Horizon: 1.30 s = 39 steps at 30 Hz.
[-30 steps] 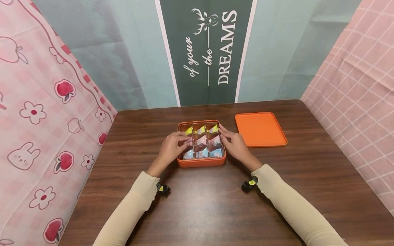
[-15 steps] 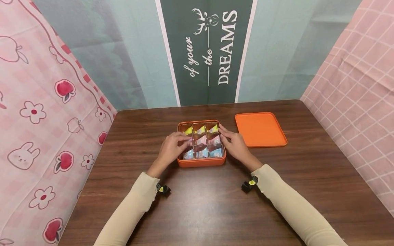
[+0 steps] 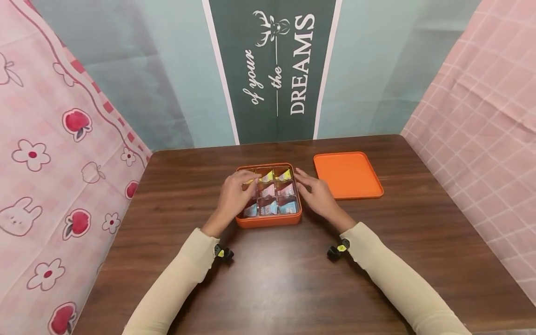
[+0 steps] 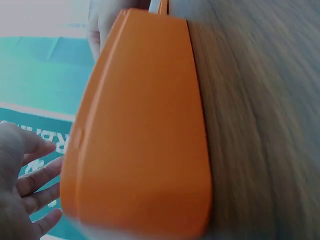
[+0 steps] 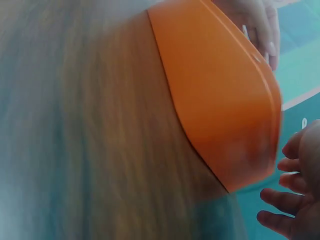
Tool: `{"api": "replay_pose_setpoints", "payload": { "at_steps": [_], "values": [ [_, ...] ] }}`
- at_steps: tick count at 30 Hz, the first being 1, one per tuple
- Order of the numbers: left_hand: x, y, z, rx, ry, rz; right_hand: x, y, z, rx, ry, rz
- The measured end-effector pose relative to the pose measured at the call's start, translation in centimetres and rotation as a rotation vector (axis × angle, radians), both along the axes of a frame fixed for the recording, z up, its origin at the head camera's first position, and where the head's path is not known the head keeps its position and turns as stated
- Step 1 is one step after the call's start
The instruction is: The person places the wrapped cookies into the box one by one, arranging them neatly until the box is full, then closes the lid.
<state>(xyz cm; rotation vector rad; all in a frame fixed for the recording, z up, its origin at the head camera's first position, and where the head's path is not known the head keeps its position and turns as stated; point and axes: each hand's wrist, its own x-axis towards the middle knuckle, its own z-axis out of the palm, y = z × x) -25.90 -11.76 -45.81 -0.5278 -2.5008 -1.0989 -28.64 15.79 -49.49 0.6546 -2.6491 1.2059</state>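
Note:
An orange box point(image 3: 269, 222) stands on the table, its inside split into clear compartments. Yellow packets point(image 3: 284, 175) fill the far row, pink packets point(image 3: 286, 190) the middle row and blue packets point(image 3: 288, 207) the near row. My left hand point(image 3: 234, 195) hovers over the box's left side and hides part of the left column. In the left wrist view its fingers point(image 4: 42, 177) are spread and hold nothing. My right hand point(image 3: 318, 197) is beside the box's right rim, its fingers point(image 5: 287, 200) loosely bent and holding nothing.
A flat orange lid point(image 3: 348, 174) lies on the brown wooden table point(image 3: 268, 279), right of the box and just beyond my right hand. Fabric hangs behind the table and on both sides, with a pink patterned cloth point(image 3: 75, 186) at left.
My left hand has lifted from the pink middle row and shifted toward the yellow far row. My right fingers have eased away from the rim. The head view has shifted slightly.

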Motion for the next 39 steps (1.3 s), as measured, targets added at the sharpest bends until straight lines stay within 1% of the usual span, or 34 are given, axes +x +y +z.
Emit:
{"api": "replay_pose_setpoints", "payload": {
  "at_steps": [3,7,9,11,16,19,22,25,27,30,32,34,36,39],
  "values": [
    [-0.3,1.4,0.4,0.027,-0.018,-0.055,0.0,1.3,0.5,0.025,0.013,-0.037],
    [-0.5,3.4,0.9,0.085,-0.087,-0.135,-0.3,3.7,1.5,0.066,0.039,-0.091],
    [-0.6,4.3,1.1,0.12,-0.138,-0.166,-0.4,5.0,2.0,0.086,0.05,-0.111],
    [-0.6,5.0,1.4,0.173,-0.201,-0.192,-0.6,6.1,2.2,0.107,0.06,-0.122],
    [-0.7,6.9,2.2,0.361,-0.376,-0.251,-1.4,8.8,2.2,0.169,0.051,-0.165],
    [-0.7,8.1,2.7,0.438,-0.47,-0.267,-2.0,10.2,2.2,0.196,0.05,-0.196],
    [-0.9,9.2,3.1,0.481,-0.54,-0.283,-2.6,11.4,2.4,0.209,0.056,-0.224],
    [-1.2,9.9,3.2,0.505,-0.588,-0.281,-3.1,12.2,2.6,0.205,0.04,-0.239],
    [-1.3,10.2,3.2,0.502,-0.624,-0.272,-3.5,12.7,2.6,0.217,0.023,-0.249],
    [-1.7,10.8,3.1,0.505,-0.693,-0.287,-3.7,13.7,2.4,0.232,-0.026,-0.268],
    [-1.9,11.3,3.0,0.526,-0.751,-0.3,-3.7,14.5,2.2,0.247,-0.069,-0.29],
    [-2.0,12.0,2.8,0.57,-0.812,-0.299,-3.6,15.3,2.0,0.259,-0.107,-0.312],
    [-2.2,12.7,2.6,0.633,-0.871,-0.288,-3.5,15.8,1.8,0.283,-0.135,-0.33],
    [-2.3,13.7,2.3,0.718,-0.942,-0.248,-3.3,16.4,1.5,0.325,-0.184,-0.347]
  ]
}}
